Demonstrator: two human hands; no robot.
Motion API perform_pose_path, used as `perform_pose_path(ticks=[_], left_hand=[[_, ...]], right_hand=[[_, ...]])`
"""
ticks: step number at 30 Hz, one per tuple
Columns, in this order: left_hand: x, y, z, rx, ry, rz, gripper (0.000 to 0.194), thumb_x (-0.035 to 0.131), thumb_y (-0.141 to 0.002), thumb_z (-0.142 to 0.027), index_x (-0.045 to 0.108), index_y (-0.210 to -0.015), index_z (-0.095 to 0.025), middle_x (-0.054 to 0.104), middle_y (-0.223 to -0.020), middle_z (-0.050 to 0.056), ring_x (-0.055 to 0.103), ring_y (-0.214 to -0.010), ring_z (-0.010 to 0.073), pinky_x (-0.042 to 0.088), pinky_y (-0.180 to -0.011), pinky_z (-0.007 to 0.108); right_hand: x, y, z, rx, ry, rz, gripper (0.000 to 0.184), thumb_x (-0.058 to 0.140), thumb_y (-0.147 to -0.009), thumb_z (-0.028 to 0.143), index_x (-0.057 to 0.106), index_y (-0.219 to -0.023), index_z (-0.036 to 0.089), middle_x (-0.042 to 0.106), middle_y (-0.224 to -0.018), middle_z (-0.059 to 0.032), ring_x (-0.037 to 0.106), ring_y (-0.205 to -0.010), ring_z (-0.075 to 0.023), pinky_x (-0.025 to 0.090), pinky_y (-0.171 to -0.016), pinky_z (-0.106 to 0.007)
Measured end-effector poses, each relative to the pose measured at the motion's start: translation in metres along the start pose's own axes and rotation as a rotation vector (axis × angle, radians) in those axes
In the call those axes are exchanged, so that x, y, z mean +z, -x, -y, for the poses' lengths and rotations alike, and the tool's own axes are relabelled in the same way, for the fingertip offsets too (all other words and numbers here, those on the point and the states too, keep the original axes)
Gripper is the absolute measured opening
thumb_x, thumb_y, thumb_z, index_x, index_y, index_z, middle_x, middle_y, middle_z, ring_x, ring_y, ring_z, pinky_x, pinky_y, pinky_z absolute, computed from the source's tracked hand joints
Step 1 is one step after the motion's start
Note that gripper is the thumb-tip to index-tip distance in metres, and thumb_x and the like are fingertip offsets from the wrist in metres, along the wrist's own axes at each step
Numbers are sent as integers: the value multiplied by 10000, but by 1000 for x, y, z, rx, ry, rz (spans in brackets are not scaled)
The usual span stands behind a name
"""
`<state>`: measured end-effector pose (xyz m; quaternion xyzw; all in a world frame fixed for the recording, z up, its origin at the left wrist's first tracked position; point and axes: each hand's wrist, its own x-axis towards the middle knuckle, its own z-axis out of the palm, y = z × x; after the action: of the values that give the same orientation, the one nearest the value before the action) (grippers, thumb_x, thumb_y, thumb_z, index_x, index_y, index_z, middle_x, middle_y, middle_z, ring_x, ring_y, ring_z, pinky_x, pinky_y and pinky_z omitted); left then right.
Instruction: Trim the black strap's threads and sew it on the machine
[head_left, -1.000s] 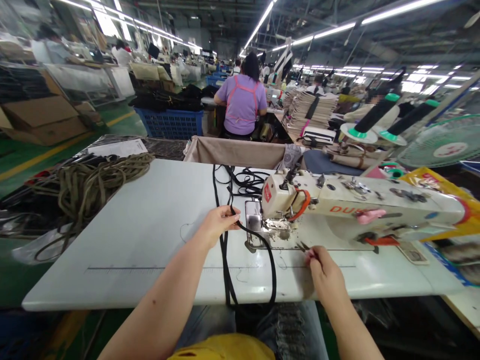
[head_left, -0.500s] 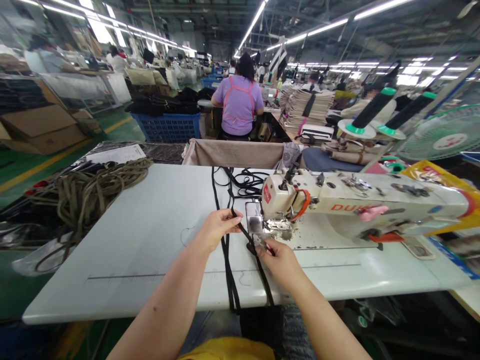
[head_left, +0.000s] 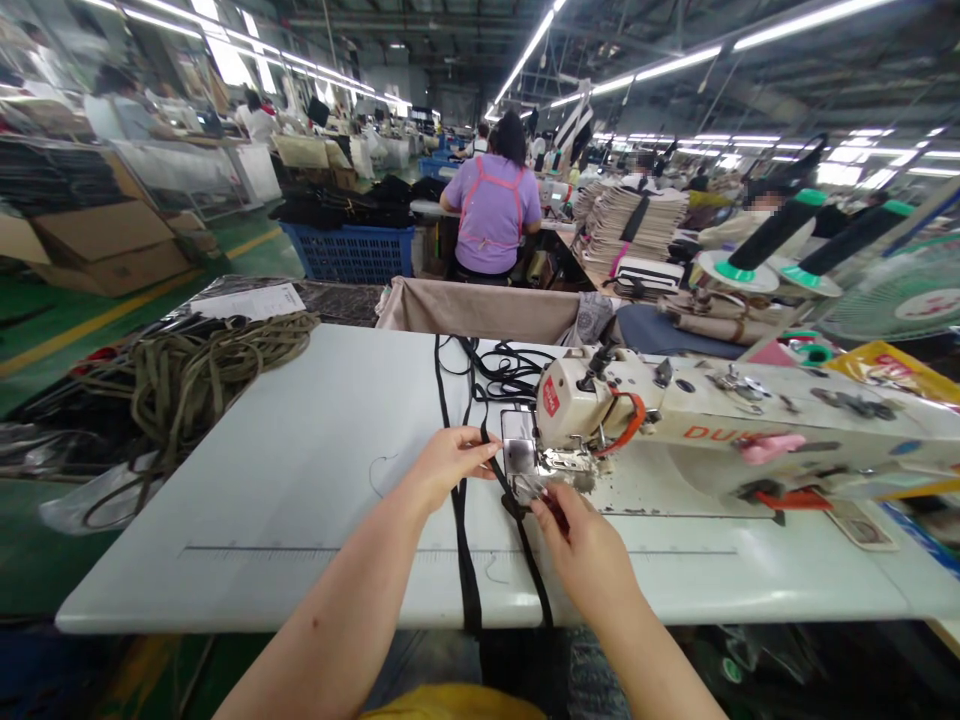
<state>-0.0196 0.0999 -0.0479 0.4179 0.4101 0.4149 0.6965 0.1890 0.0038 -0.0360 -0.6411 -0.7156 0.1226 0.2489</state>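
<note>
A narrow black strap point(head_left: 531, 560) runs down the white sewing table and over its front edge. My left hand point(head_left: 456, 462) pinches it between thumb and fingers, left of the sewing machine's metal plate point(head_left: 519, 440). Just right of the strap, at the plate's front corner, my right hand point(head_left: 585, 540) has thumb and fingertips drawn together. Whatever is between those fingertips is too small to make out. A dark lump, perhaps a buckle or fold, shows on the strap beside them. Another black strap length point(head_left: 466, 570) lies to the left, passing under my left hand.
The sewing machine point(head_left: 720, 410) fills the table's right side. Black strap loops point(head_left: 514, 370) lie behind its plate. Olive straps point(head_left: 217, 370) are heaped at the left. A beige cloth-lined bin point(head_left: 480, 305) stands beyond the table, with a person in purple point(head_left: 491, 215) farther back.
The view has shifted slightly, moving the scene rightward. My right hand has shifted a little right along the strap's side; my left hand keeps its pinch.
</note>
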Motion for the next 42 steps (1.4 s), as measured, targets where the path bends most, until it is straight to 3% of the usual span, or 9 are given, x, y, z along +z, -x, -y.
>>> perform_pose_path(ticks=[4,10,22,28,32,34,36,40,42], left_hand=[[1,2,-2,15,-16,30,393,935,-676,-433,793,-891,-135,744,-918,79,695,-784,173,631,-742,329],[1,4,-2,17,-42,50,424,928,-679,-463,798,-916,-136,744,-939,81,695,-791,173,630,-747,328],[0,4,-1,13,-57,78,472,926,-669,-499,789,-924,-126,741,-878,69,673,-707,149,616,-729,326],[1,4,-3,12,-52,82,488,936,-647,-509,794,-911,-124,738,-882,68,668,-718,152,603,-730,324],[0,5,-4,0,-36,92,484,941,-636,-501,790,-903,-128,734,-882,67,662,-721,151,592,-733,324],[0,6,-5,-24,-26,121,487,946,-627,-496,786,-900,-126,729,-856,63,656,-705,147,584,-731,323],[2,8,-5,-54,-15,169,479,947,-630,-486,784,-896,-122,719,-810,58,652,-692,147,571,-727,318],[7,12,-3,-107,25,287,448,945,-644,-458,789,-885,-114,715,-776,64,652,-695,150,541,-707,296],[9,12,1,-129,32,321,431,944,-647,-447,793,-865,-108,709,-766,67,627,-663,135,500,-646,266]], right_hand=[[-3,7,5,-121,291,-61,205,497,-1050,335,655,-1052,205,758,-883,-78,690,-735,-238,420,-648,-319],[-4,8,16,-208,507,-106,181,492,-1062,268,639,-978,203,718,-818,-74,652,-740,-235,375,-644,-337],[1,2,26,-383,628,-101,123,528,-1062,214,616,-980,190,680,-799,-58,613,-737,-223,333,-663,-369],[2,3,25,-368,607,-104,190,528,-1059,202,599,-883,202,672,-748,-54,615,-705,-213,311,-640,-356],[1,4,17,-156,476,-83,110,552,-1034,216,616,-948,193,710,-804,-67,641,-718,-214,319,-632,-325],[-2,3,14,3,300,-38,88,581,-1014,274,606,-996,191,716,-816,-57,640,-706,-209,325,-620,-304],[-4,1,13,136,58,46,189,616,-983,386,589,-946,202,681,-759,-22,603,-659,-192,324,-598,-285],[-2,-4,20,201,-449,193,319,666,-885,515,598,-830,208,557,-704,30,474,-647,-148,336,-611,-263],[1,-2,24,198,-589,243,380,658,-861,546,557,-718,208,448,-657,47,399,-641,-133,323,-612,-260]])
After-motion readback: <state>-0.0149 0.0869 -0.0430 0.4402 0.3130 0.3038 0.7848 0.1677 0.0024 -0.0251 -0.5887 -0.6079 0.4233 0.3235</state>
